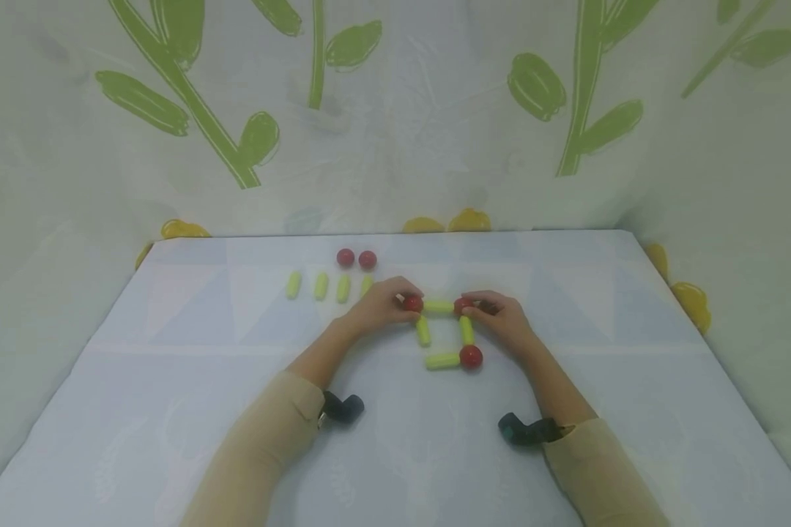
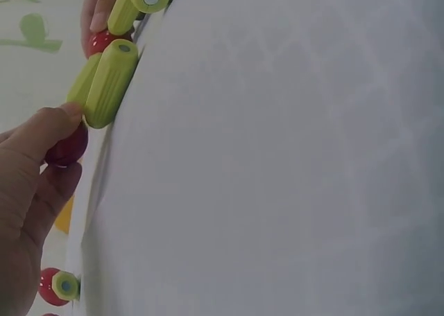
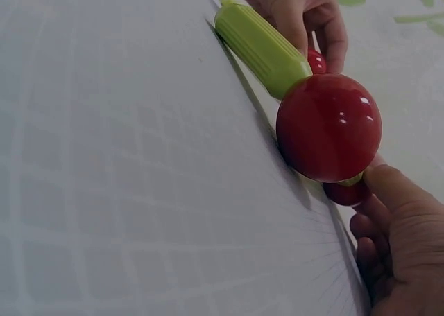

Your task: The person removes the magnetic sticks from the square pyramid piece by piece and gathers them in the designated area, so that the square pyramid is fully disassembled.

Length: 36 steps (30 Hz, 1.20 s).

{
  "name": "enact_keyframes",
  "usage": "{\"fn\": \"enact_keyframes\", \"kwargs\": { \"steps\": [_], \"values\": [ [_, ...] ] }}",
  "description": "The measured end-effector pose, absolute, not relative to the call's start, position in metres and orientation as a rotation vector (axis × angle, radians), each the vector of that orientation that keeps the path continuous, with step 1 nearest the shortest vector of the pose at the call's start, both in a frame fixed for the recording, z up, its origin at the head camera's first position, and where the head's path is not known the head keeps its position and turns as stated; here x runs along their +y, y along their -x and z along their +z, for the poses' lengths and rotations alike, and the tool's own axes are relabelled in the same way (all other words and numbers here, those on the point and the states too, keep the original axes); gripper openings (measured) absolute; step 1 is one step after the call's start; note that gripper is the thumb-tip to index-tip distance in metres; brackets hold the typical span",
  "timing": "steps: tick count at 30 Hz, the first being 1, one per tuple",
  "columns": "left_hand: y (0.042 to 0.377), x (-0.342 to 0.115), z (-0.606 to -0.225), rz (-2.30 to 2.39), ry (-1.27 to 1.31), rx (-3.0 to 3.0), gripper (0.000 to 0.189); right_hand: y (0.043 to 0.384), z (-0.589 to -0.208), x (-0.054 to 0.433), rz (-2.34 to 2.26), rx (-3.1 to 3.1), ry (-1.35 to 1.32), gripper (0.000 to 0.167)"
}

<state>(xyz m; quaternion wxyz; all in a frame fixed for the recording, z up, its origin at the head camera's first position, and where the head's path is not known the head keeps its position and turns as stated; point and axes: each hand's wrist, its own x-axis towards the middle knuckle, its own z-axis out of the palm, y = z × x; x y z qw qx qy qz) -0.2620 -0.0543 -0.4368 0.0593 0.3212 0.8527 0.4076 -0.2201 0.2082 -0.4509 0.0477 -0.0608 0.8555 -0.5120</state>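
My left hand (image 1: 387, 304) pinches a red ball (image 1: 413, 304) between thumb and fingers. From that ball a yellow-green rod (image 1: 439, 306) runs across to a second red ball (image 1: 463, 306), which my right hand (image 1: 501, 318) pinches. Another rod (image 1: 423, 331) extends toward me from the left ball, its near end free and showing a round grey disc in the left wrist view. On the right side, a rod (image 1: 466, 331) leads to a near red ball (image 1: 471, 357), large in the right wrist view. A further rod (image 1: 442, 361) points left from this near ball.
Several loose yellow-green rods (image 1: 321, 286) lie in a row left of the left hand, one partly behind it. Two loose red balls (image 1: 346, 257) sit near the table's back edge. A patterned cloth (image 1: 409, 168) hangs behind the pale table (image 1: 171, 410).
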Motion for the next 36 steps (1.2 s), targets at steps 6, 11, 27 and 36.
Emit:
{"fn": "enact_keyframes", "kwargs": {
  "steps": [6, 11, 27, 36],
  "values": [
    [0.263, -0.052, -0.438, 1.213, -0.987, 2.628, 0.034, 0.22, -0.451, 0.208, -1.564, 2.608, 0.2, 0.039],
    [0.262, -0.05, -0.436, 1.201, -0.976, 2.652, 0.033, 0.22, -0.453, 0.209, -1.569, 2.612, 0.19, 0.04],
    [0.255, -0.051, -0.444, 1.162, -0.786, 2.666, 0.032, 0.219, -0.454, 0.206, -1.516, 2.614, 0.188, 0.039],
    [0.254, -0.047, -0.46, 1.113, -1.006, 2.749, 0.025, 0.22, -0.454, 0.211, -1.513, 2.655, 0.244, 0.037]
  ]
}}
